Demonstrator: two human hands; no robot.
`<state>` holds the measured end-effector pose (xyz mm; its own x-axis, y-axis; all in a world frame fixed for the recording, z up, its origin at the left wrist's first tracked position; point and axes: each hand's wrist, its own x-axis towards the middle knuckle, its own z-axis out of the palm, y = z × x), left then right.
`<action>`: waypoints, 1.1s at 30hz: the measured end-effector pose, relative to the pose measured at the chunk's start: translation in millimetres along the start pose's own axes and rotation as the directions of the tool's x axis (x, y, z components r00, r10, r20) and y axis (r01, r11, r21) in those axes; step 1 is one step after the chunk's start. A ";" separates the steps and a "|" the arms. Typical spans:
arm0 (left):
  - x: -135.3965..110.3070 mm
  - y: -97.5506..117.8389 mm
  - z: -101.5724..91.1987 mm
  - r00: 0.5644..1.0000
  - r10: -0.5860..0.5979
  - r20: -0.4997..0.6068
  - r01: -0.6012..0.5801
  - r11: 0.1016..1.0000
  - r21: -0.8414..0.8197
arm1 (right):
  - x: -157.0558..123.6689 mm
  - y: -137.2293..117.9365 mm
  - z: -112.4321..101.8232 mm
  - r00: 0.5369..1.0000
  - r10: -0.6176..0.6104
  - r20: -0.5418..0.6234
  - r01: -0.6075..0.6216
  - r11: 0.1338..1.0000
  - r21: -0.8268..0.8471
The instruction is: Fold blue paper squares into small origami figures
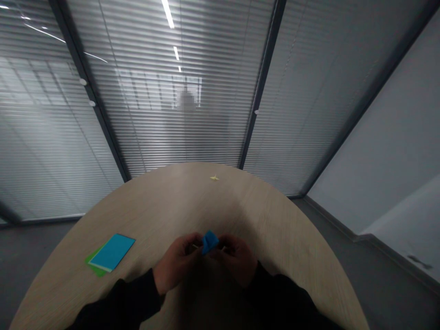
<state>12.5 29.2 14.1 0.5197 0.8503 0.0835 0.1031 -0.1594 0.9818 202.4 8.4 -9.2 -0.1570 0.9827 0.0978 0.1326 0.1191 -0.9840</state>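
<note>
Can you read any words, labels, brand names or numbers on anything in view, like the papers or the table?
No readable text: the folded blue paper in the left hand and right hand, the blue sheet, the green sheet and the wooden table show none; the small yellow paper piece is too small to tell.

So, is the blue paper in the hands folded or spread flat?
Folded. The blue paper between the left hand and right hand has an angular, creased shape, unlike the flat blue sheet on the table.
</note>
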 end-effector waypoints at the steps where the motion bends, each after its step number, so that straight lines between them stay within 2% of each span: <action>1: -0.3 0.3 0.1 1.000 -0.005 0.002 0.005 1.000 0.017 | 0.2 0.4 -0.7 1.000 0.000 0.004 0.000 1.000 0.008; 9: -0.7 -2.3 1.2 0.999 -0.006 0.033 0.008 0.999 -0.043 | -1.1 -1.5 -2.2 0.999 -0.023 0.046 0.020 0.998 0.067; 13: -2.4 -1.3 1.6 1.000 -0.008 0.028 0.007 0.999 0.045 | -2.3 -2.5 -0.9 0.999 -0.033 0.000 0.033 0.999 -0.029; 17: -4.4 -0.2 3.3 1.000 0.006 0.006 -0.007 0.988 0.153 | -2.8 -3.2 1.2 0.993 -0.098 -0.063 0.089 0.988 -0.128; 20: -4.4 0.2 4.9 1.000 0.021 -0.018 -0.017 0.978 0.208 | -2.3 -3.3 2.4 0.976 -0.149 -0.157 0.126 0.981 -0.145; 22: -3.5 0.4 5.4 0.999 0.020 -0.029 -0.013 0.970 0.241 | -1.9 -4.2 2.5 0.966 -0.190 -0.176 0.161 0.973 -0.167; 26: -2.0 1.7 5.1 0.998 0.014 -0.054 0.003 0.955 0.295 | -3.0 -9.9 2.4 0.961 -0.260 -0.098 0.222 0.931 -0.291; 29: -1.7 2.5 4.7 0.998 -0.003 -0.070 0.023 0.955 0.294 | -4.3 -13.9 2.6 0.958 -0.283 -0.046 0.256 0.916 -0.308; 33: -1.4 0.4 4.7 0.998 0.005 -0.057 0.012 0.954 0.298 | -3.8 -12.3 2.0 0.958 -0.284 -0.032 0.256 0.904 -0.343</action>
<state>15.9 25.6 13.6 0.4711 0.8766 0.0980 0.3577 -0.2914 0.8872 199.5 2.9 2.2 -0.1563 0.9125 0.3781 0.4154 0.4081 -0.8130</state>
